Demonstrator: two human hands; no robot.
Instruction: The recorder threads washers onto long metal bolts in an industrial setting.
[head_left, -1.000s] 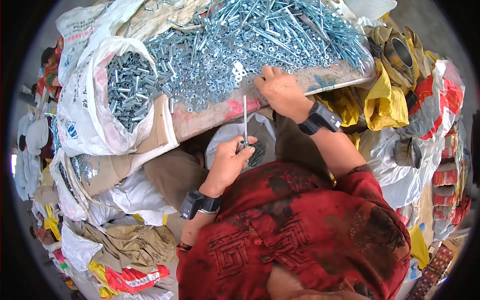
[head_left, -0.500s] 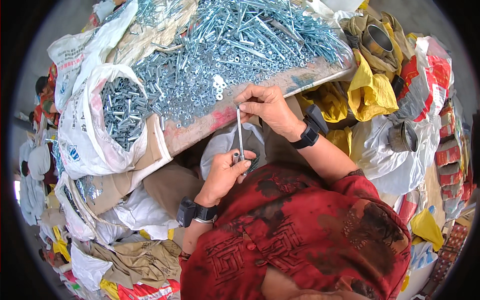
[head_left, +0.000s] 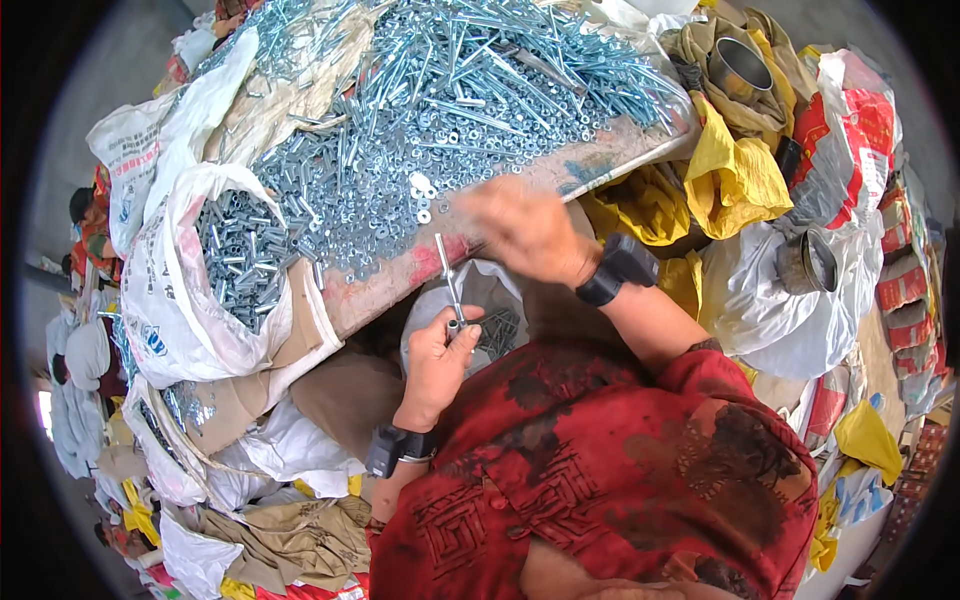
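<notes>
Right fingers (head_left: 488, 205) blurred, indistinct

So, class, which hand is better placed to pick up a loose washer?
Probably the right hand: it is closer to the loose washers, though blur hides whether it is empty. The left hand holds a metal rod.

Table (head_left: 612, 152) stained pink and blue. Grey surface (head_left: 830, 25), floor or wall unclear, beyond its right end. Bright patch (head_left: 45, 410) far to its left.

Two foreground hands (head_left: 437, 365), one held rod (head_left: 447, 268), two metal cups (head_left: 797, 264)
</notes>
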